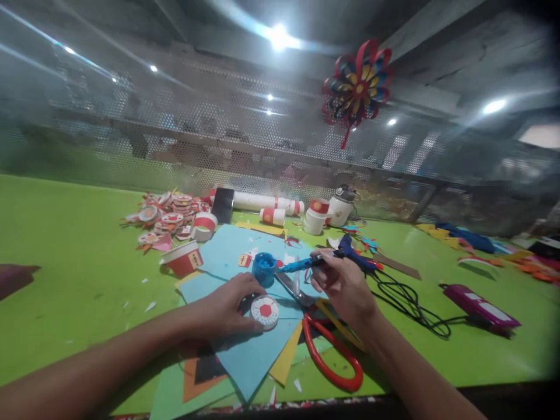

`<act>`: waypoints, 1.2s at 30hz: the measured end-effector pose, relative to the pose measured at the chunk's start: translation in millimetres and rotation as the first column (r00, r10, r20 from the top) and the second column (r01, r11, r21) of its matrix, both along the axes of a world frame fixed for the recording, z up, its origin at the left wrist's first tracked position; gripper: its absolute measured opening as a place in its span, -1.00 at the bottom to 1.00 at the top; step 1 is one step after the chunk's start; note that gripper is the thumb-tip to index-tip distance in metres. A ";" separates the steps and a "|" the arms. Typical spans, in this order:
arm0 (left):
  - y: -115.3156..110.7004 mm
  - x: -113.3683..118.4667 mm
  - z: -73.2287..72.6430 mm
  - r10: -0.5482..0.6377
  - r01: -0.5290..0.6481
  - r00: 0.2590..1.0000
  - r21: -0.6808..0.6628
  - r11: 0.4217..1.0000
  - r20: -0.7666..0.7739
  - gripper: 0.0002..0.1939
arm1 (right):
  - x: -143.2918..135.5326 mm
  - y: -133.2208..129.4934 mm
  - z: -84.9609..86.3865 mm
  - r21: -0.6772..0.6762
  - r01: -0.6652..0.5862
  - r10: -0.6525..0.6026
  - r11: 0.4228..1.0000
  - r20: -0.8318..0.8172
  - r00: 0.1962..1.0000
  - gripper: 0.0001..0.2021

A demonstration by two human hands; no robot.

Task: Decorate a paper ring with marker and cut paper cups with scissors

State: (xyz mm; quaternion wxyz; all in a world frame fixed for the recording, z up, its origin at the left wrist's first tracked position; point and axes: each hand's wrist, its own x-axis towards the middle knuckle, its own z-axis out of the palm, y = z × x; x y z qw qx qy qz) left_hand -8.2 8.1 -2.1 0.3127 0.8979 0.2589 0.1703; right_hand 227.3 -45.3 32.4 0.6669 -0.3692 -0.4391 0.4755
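Round disc (265, 312), white with red hexagon, above blue paper (245, 357), pinched in my left fingers (250, 325). My right fingers (336, 263) grip blue-coated brush (301, 264), tip just beside blue pot (264, 271). Red-white cup's (175, 260) label marks too small to read.

A table (56, 233) (bright green) bears sheets (247, 357) and cups (182, 260).
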 end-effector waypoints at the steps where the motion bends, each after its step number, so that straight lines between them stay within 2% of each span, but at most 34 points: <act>1: -0.1 0.7 -1.6 0.012 -0.012 1.000 0.012 1.000 0.002 -0.51 | 0.8 1.6 -0.4 0.011 0.014 -0.015 1.000 0.008 1.000 -0.80; 5: -2.3 3.2 -5.2 0.051 -0.051 0.999 0.068 0.996 0.010 -0.54 | 3.0 8.0 -5.0 0.042 0.089 -0.092 0.995 0.085 0.992 -0.79; 9: -4.5 4.2 -6.2 0.072 -0.073 0.997 0.104 0.992 0.019 -0.56 | -2.8 11.1 0.1 0.066 0.145 -0.157 0.987 0.277 0.948 -0.75; 15: -4.2 5.8 -9.6 0.074 -0.080 0.996 0.144 0.986 0.045 -0.59 | -28.3 18.7 26.9 0.205 0.140 -0.237 0.969 0.598 0.766 -0.72; 19: -5.3 6.0 -9.7 0.088 -0.093 0.995 0.160 0.983 0.036 -0.63 | -40.3 31.5 22.1 0.270 0.103 -0.272 0.957 0.722 0.636 -0.80; 22: -6.6 5.3 -8.6 0.087 -0.091 0.996 0.145 0.985 0.032 -0.62 | -42.5 37.6 13.0 0.298 0.070 -0.286 0.952 0.783 0.553 -0.82; 25: -7.5 4.8 -7.4 0.090 -0.093 0.996 0.132 0.987 0.027 -0.61 | -41.9 36.4 11.2 0.319 0.050 -0.301 0.946 0.814 0.496 -0.82; 32: -7.0 5.1 -6.9 0.083 -0.086 0.996 0.153 0.984 0.025 -0.62 | -38.6 21.4 23.1 0.388 0.071 -0.372 0.919 0.793 0.482 -0.82; 36: -6.0 5.3 -7.7 0.084 -0.086 0.996 0.152 0.985 0.022 -0.61 | -31.4 20.6 22.0 0.369 0.021 -0.335 0.929 0.817 0.469 -0.83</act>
